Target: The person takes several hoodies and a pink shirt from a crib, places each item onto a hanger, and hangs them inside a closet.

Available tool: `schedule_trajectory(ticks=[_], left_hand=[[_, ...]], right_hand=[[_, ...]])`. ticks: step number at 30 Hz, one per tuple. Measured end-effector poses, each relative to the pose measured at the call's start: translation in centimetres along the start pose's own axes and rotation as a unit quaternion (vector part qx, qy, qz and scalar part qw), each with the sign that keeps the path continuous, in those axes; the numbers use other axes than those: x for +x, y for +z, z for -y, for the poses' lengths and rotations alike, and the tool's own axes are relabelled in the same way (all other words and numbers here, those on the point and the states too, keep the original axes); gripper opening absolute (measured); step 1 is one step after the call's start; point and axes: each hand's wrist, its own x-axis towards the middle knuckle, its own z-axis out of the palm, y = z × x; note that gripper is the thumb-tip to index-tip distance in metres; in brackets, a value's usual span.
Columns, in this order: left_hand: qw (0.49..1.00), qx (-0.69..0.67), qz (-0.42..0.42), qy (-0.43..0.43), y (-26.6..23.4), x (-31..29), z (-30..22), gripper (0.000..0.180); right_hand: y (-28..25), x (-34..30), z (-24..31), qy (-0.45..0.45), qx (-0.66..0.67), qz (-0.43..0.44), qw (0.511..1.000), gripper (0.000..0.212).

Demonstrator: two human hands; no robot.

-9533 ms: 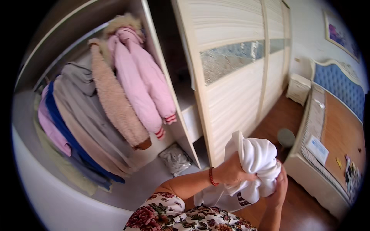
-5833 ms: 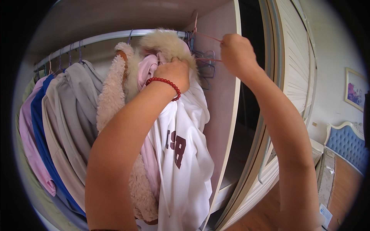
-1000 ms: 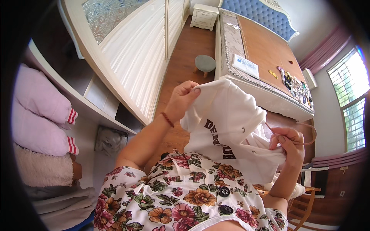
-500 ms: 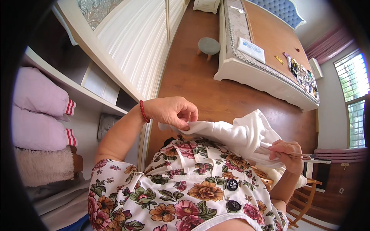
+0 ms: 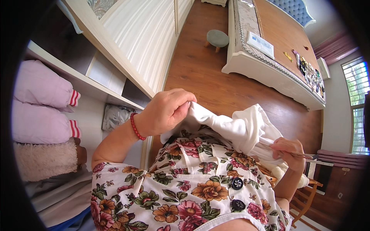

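A white cloth garment (image 5: 250, 129) hangs bunched across the front of my body, between my two hands. My left hand (image 5: 169, 109), with a red bead bracelet at the wrist, is closed in a pinch on the garment's left edge and holds that part raised. At the other end my right hand (image 5: 290, 151) is closed round the gathered cloth. A thin pinkish-brown piece (image 5: 301, 155) sticks out past its fingers; what it belongs to is hidden. The folds conceal the garment's shape.
On my left, an open wardrobe (image 5: 88, 86) holds pink padded clothes (image 5: 42, 119) and a fluffy beige item (image 5: 46, 159). Ahead stand a round grey stool (image 5: 217, 38) and a bed (image 5: 266, 71) with small items on it. A wooden chair (image 5: 308, 198) is close at my right.
My left hand has lifted and pulled the garment's edge up, its fingers now closed tighter. The right hand keeps its grip. The whole view has shifted slightly.
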Motion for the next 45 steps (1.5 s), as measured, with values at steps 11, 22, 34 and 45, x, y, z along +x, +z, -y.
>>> schedule_trajectory(ticks=[11, 22, 34, 45], left_hand=[[0.998, 0.008, -0.058, 0.037, -3.6, -0.5, -3.1, 0.011], [0.993, -0.026, -0.116, 0.02, -4.3, -2.0, -1.1, 0.012], [0.988, 0.141, 0.061, -0.013, -1.2, 2.8, -2.1, 0.018], [0.971, 0.163, 0.144, 0.096, 6.3, 4.3, 0.5, 0.021]], right_hand=[[2.7, 3.1, 0.0, 0.007, 0.07, -0.015, 0.997, 0.024], [4.1, 6.4, -1.8, 0.018, 0.105, -0.125, 0.986, 0.018], [5.7, 10.2, -1.8, -0.04, -0.063, -0.091, 0.993, 0.01], [8.0, 11.7, -1.9, -0.023, -0.048, -0.135, 0.989, 0.009]])
